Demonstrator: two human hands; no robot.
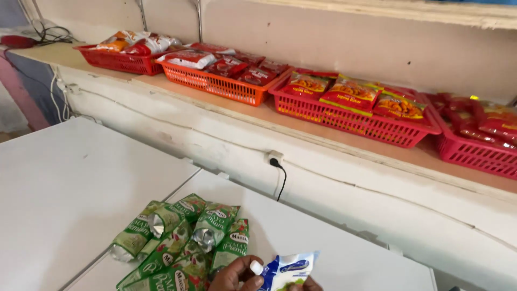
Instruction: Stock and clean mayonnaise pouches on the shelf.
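Head view, left to right: you have a heap of green pouches [180,242] lying on the white bench [70,183], their crimped silver ends showing and their long axes mostly running up and to the right, away from you. Just right of that heap, at the bottom edge, your left hand [232,276] comes up with its thumb on the white-and-blue sachet [288,270], its fingers [255,266] clenched on the sachet's left end. The sachet is small, glossy and white with a blue patch and a touch of green low down; its long axis tilts up and to the right, its upper corner pointing toward the wall. Only a knuckle of your right hand [301,285] shows beneath the sachet, touching it, and you cannot tell whether it is closed on it. Beyond, a wooden shelf [258,116] along the wall carries a red basket [121,60], an orange basket [221,83] and further red baskets [350,118] of red and yellow packets.
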